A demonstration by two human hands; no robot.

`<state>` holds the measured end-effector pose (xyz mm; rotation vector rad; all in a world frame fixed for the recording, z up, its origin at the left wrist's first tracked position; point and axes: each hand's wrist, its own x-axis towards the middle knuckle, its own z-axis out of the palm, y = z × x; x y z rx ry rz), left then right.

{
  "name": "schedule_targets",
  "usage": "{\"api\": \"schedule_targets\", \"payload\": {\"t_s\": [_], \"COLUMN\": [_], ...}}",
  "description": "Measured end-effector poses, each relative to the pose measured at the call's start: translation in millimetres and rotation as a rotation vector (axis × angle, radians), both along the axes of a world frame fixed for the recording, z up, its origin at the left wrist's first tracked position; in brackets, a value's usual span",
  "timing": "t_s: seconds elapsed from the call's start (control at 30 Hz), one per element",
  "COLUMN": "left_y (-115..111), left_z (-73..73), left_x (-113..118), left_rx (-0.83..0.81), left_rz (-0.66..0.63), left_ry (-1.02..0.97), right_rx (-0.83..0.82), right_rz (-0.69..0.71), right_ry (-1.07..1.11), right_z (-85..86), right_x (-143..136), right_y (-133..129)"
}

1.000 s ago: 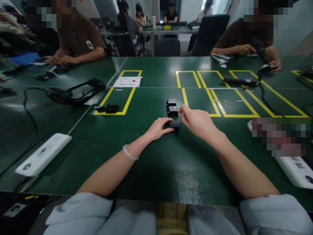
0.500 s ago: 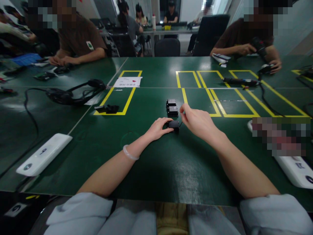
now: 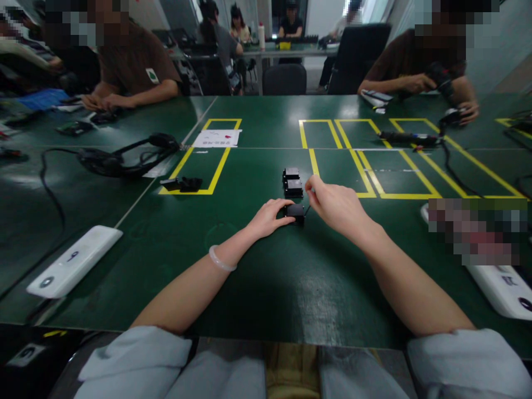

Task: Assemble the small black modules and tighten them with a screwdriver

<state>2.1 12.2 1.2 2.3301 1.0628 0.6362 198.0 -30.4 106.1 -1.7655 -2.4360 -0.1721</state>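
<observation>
The left hand [image 3: 266,219] pinches a small black rectangular block [image 3: 296,211] on the glossy green table [image 3: 257,293]; the right hand [image 3: 336,206] grips a thin dark rod [image 3: 307,210] at the block's right end. A loose left pinch could let the block twist.

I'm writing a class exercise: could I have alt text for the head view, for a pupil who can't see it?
A person's left hand grips a small black block on a green table while the right hand holds what looks like a thin dark rod at the block's right side. Two similar blocks sit just beyond, with yellow outlines to either side.
</observation>
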Motion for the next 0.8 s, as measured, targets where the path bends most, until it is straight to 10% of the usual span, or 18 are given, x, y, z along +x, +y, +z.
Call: {"api": "schedule_targets", "payload": {"t_s": [0.8], "left_y": [-0.3], "left_z": [-2.4], "left_x": [-0.4], "left_rx": [-0.009], "left_rz": [0.011], "left_ry": [0.001], "right_rx": [0.036], "right_rz": [-0.007], "right_ry": [0.0], "right_z": [-2.6], "right_x": [0.6], "right_y": [1.6]}}
